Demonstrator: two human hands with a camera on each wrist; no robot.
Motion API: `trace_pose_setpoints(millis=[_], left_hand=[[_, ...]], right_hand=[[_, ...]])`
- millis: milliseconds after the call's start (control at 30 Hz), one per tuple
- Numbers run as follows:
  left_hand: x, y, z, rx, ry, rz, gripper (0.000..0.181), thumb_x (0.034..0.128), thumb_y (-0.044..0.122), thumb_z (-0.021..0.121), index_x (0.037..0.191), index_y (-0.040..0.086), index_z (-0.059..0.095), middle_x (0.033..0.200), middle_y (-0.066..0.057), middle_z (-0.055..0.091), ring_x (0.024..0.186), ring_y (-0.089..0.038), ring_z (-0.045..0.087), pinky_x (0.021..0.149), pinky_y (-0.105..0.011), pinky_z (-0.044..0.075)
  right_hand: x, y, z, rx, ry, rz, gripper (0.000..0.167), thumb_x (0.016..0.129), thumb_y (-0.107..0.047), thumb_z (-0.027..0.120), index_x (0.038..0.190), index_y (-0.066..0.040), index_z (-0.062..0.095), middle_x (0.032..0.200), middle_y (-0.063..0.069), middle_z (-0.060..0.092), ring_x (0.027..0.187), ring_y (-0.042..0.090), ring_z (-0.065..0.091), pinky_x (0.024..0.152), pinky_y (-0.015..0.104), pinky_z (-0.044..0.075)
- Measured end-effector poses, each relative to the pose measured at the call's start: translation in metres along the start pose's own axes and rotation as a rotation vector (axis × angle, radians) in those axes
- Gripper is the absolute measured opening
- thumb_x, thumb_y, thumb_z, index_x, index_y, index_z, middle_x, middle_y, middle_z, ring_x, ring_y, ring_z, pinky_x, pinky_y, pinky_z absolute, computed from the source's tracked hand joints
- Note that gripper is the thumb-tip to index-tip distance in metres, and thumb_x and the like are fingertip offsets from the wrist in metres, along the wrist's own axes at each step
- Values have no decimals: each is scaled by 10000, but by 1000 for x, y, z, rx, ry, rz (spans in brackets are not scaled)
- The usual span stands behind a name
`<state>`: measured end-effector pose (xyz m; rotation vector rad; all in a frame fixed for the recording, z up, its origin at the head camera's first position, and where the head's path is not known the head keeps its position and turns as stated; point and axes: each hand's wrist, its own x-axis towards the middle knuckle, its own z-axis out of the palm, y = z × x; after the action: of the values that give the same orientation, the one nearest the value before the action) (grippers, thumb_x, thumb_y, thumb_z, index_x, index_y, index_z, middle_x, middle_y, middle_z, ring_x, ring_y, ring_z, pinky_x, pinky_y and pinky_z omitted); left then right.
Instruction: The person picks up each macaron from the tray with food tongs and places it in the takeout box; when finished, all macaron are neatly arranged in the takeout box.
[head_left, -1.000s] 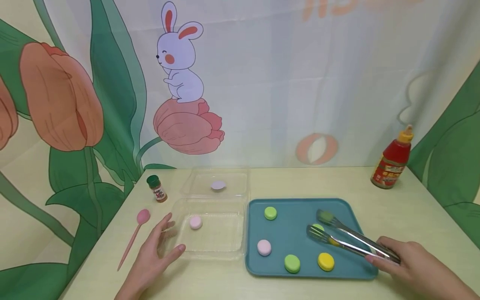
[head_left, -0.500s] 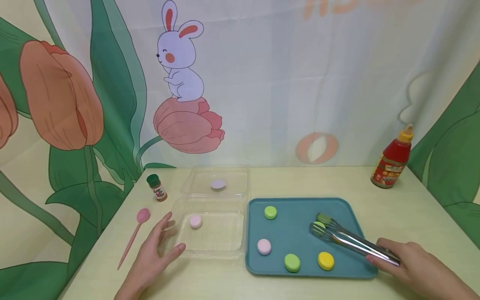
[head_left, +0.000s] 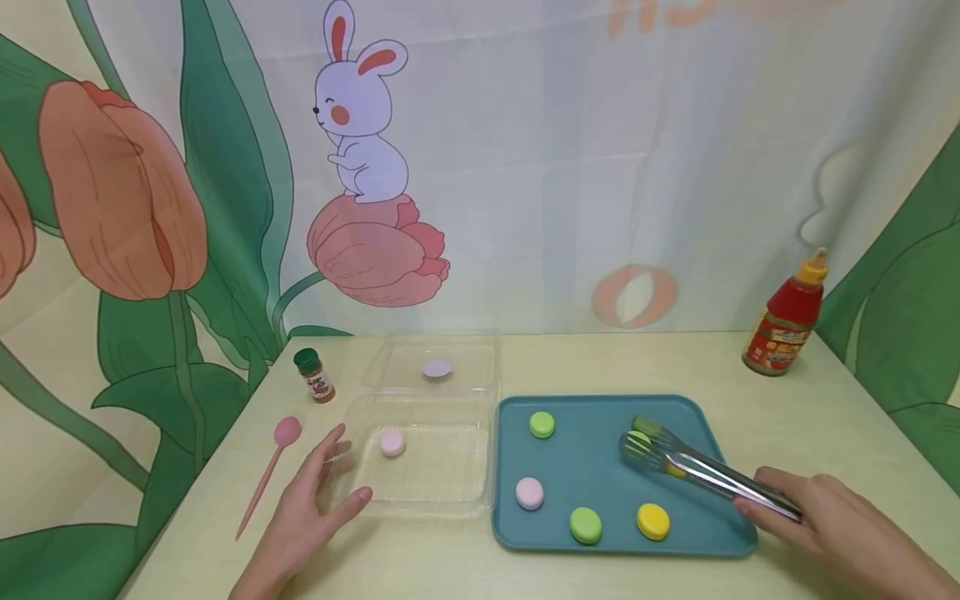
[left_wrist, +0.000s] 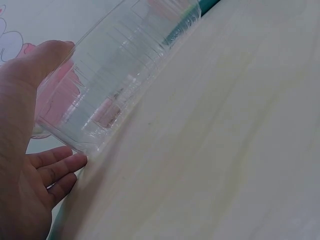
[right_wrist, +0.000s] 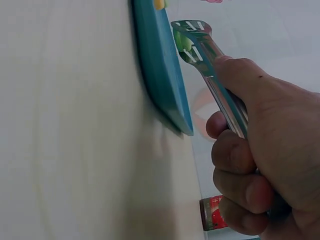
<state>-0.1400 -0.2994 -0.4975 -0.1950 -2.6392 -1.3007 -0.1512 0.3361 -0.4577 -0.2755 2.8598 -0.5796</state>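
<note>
My right hand (head_left: 825,508) grips metal serving tongs (head_left: 723,479), fingers curled round the handle in the right wrist view. The slotted tong heads stand on either side of a green macaron (head_left: 640,440) over the blue tray (head_left: 570,542). A yellow macaron (head_left: 677,469) shows partly behind the tongs. My left hand (head_left: 303,517) lies at the left corner of a clear plastic box (head_left: 420,510), its thumb and fingers spread and touching or very near the wall. Inside the box sits a pink macaron (head_left: 392,443). The box's lid (head_left: 480,367) lies folded back.
More macarons lie on the tray: pink (head_left: 529,493), green (head_left: 586,526), another green (head_left: 542,425) and yellow (head_left: 653,522). A pink spoon (head_left: 272,467) and green-capped spice jar (head_left: 315,377) stand left. A red sauce bottle (head_left: 786,321) is at back right.
The tongs' arms have come together, narrowing the gap between their heads around the green macaron. My left hand has stayed at the box corner.
</note>
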Motion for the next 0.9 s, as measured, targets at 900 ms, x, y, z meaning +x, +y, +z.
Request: trace_pose_setpoints(millis=[900], left_hand=[[0, 0, 0, -12, -1, 0, 933, 1006, 323, 863, 1757, 237, 317, 1635, -145, 562, 1446, -366, 628, 1121, 4, 282]], right_hand=[[56, -103, -34, -28, 239, -398, 262, 1080, -449, 740, 975, -249, 608, 646, -141, 410, 550, 22, 428, 532, 238, 344]])
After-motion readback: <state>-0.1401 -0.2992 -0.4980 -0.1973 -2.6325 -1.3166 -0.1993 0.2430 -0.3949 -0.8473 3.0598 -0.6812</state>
